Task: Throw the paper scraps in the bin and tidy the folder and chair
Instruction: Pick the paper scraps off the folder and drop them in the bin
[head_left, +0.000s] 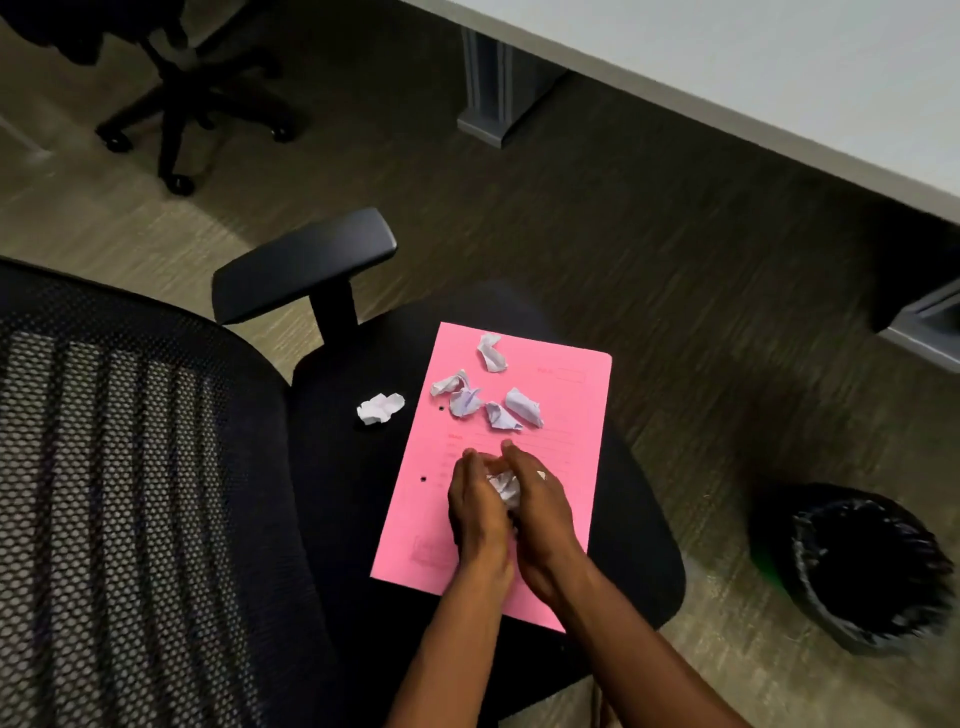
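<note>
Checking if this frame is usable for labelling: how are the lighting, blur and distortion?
Head view: dim, uneven light; the bin is smeared by blur at the right edge, its inside black; wide-angle bending shows along the desk edge; both hands and scraps on the pink folder stay fairly sharp.

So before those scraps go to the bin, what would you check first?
1. Both hands closed on a scrap: left hand and right hand cup a crumpled wad: ok.
2. Bin open and lined, on the floor right of the chair: ok.
3. All scraps gathered: five still on the folder, one on the seat: not ok.
4. Folder flat on the seat: ok.
5. Room left in the bin: cannot tell.
</note>
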